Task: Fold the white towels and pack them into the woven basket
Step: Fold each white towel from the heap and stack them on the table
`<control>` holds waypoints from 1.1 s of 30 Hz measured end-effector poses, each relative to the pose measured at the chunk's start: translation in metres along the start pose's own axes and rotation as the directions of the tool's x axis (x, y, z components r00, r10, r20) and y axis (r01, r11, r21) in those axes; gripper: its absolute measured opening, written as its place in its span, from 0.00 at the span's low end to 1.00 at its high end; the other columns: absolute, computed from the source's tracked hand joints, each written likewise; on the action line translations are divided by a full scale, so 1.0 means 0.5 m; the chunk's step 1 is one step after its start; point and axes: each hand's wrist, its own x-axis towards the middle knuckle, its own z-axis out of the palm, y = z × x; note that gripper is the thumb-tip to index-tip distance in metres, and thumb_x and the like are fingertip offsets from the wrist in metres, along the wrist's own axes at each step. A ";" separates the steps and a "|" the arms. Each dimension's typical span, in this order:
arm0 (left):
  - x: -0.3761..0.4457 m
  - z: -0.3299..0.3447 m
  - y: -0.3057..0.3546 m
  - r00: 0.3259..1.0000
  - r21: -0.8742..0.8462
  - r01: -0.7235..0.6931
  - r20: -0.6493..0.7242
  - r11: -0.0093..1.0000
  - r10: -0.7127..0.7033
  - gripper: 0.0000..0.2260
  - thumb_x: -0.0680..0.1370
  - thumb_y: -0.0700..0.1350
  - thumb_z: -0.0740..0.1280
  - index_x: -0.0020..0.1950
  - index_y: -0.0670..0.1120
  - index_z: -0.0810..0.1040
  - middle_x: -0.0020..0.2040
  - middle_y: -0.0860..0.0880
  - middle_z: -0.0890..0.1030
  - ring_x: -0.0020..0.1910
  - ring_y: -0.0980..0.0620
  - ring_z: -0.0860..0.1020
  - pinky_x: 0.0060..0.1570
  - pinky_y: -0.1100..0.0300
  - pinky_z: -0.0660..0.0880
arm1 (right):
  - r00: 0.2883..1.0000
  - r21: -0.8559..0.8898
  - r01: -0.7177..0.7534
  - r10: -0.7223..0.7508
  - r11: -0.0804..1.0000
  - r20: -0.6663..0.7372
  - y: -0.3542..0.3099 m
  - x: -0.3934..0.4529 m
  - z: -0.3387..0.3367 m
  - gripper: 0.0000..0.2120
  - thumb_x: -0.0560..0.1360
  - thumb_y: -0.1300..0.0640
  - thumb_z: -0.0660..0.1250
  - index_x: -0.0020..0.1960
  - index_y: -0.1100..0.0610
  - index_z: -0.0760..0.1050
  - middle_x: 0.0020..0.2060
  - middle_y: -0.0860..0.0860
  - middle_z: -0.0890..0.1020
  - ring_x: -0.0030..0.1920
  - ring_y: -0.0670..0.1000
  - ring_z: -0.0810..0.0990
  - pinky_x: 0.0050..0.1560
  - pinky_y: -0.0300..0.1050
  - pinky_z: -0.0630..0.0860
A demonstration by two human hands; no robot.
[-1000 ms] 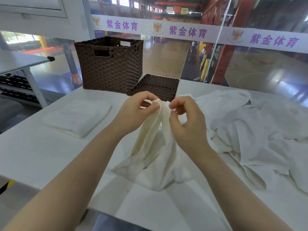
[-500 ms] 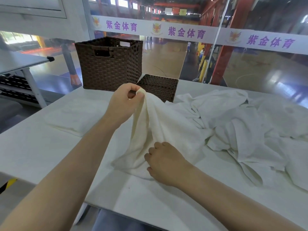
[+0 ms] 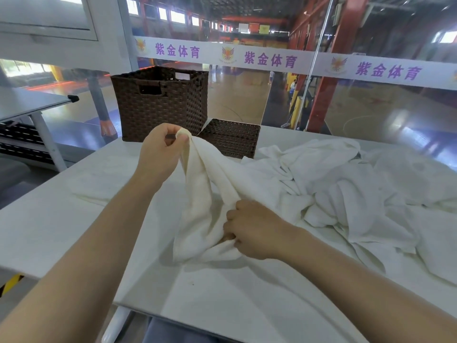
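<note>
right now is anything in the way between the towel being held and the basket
Nothing visible blocks it. The towel hangs from the left hand, with the right hand gripping it lower down. The woven basket stands open-topped just beyond. Its lid lies flat to the right, and a folded towel lies to the left.

Soft, matt cloth on this white towel (image 3: 205, 194), slightly nubby. The basket (image 3: 158, 105) shows dark brown woven strands, faintly shiny. The table (image 3: 49, 231) looks smooth, white, low-sheen.
</note>
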 end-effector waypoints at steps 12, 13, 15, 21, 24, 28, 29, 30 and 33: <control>0.089 -0.067 0.063 0.990 -0.121 0.016 -0.139 0.993 -0.033 0.09 0.81 0.47 0.62 0.58 0.46 0.76 0.53 0.49 0.78 0.51 0.52 0.76 0.46 0.61 0.75 | 0.988 -0.026 -0.144 0.143 0.989 -0.053 0.183 -0.070 -0.197 0.16 0.72 0.68 0.59 0.49 0.49 0.77 0.52 0.40 0.76 0.50 0.48 0.67 0.53 0.45 0.67; 0.097 -0.067 0.069 0.990 -0.111 0.016 -0.140 0.994 -0.031 0.10 0.81 0.47 0.62 0.58 0.45 0.76 0.53 0.49 0.78 0.51 0.53 0.76 0.44 0.65 0.72 | 0.987 -0.059 -0.153 0.149 0.987 -0.064 0.194 -0.075 -0.208 0.15 0.71 0.67 0.60 0.47 0.49 0.75 0.51 0.41 0.76 0.49 0.48 0.67 0.52 0.45 0.67; 0.113 -0.066 0.080 0.991 -0.109 0.018 -0.133 0.994 -0.033 0.10 0.80 0.47 0.61 0.58 0.45 0.77 0.53 0.50 0.79 0.49 0.55 0.75 0.41 0.67 0.67 | 0.986 -0.116 -0.160 0.155 0.980 -0.054 0.210 -0.085 -0.227 0.09 0.72 0.61 0.61 0.45 0.47 0.69 0.51 0.41 0.75 0.50 0.49 0.67 0.50 0.45 0.67; 0.151 -0.062 0.119 0.996 -0.200 0.025 -0.083 0.980 -0.042 0.09 0.80 0.47 0.60 0.52 0.46 0.78 0.49 0.51 0.79 0.47 0.53 0.75 0.42 0.64 0.68 | 0.946 -0.320 -0.323 0.290 0.891 -0.148 0.261 -0.097 -0.271 0.26 0.75 0.30 0.48 0.43 0.48 0.74 0.49 0.41 0.73 0.49 0.50 0.67 0.50 0.47 0.65; 0.172 -0.058 0.140 0.994 -0.264 0.040 -0.088 0.964 -0.066 0.08 0.81 0.46 0.59 0.44 0.53 0.75 0.44 0.55 0.75 0.46 0.54 0.74 0.45 0.61 0.69 | 0.902 -0.251 -0.380 0.295 0.891 -0.316 0.297 -0.092 -0.307 0.29 0.79 0.35 0.47 0.53 0.50 0.81 0.57 0.42 0.77 0.52 0.49 0.69 0.53 0.47 0.65; 0.195 -0.065 0.164 0.995 -0.376 0.004 -0.092 0.927 -0.041 0.11 0.81 0.42 0.59 0.43 0.56 0.75 0.44 0.56 0.77 0.44 0.59 0.75 0.43 0.64 0.71 | 0.812 -0.110 -0.428 0.328 0.897 -0.483 0.344 -0.114 -0.361 0.19 0.81 0.43 0.57 0.60 0.51 0.81 0.62 0.43 0.77 0.59 0.50 0.71 0.61 0.50 0.68; 0.202 -0.064 0.165 0.996 -0.385 0.001 -0.082 0.923 -0.036 0.10 0.81 0.43 0.59 0.45 0.54 0.77 0.45 0.56 0.78 0.45 0.58 0.75 0.43 0.63 0.72 | 0.798 -0.192 -0.454 0.301 0.870 -0.522 0.353 -0.118 -0.368 0.19 0.80 0.43 0.58 0.57 0.51 0.82 0.61 0.45 0.77 0.58 0.51 0.70 0.61 0.51 0.68; 0.207 -0.065 0.169 0.996 -0.387 0.003 -0.083 0.922 -0.038 0.09 0.81 0.43 0.58 0.48 0.52 0.77 0.46 0.56 0.78 0.45 0.57 0.75 0.43 0.62 0.72 | 0.791 -0.272 -0.481 0.279 0.833 -0.545 0.361 -0.121 -0.371 0.18 0.79 0.42 0.58 0.54 0.50 0.83 0.59 0.46 0.76 0.56 0.51 0.68 0.59 0.50 0.68; 0.221 -0.069 0.169 0.993 -0.395 0.018 -0.103 0.919 -0.063 0.09 0.81 0.43 0.57 0.50 0.47 0.77 0.45 0.52 0.78 0.45 0.54 0.76 0.40 0.63 0.71 | 0.777 -0.332 -0.554 0.331 0.764 -0.536 0.383 -0.128 -0.381 0.22 0.77 0.35 0.55 0.51 0.47 0.83 0.53 0.47 0.72 0.53 0.50 0.65 0.55 0.49 0.64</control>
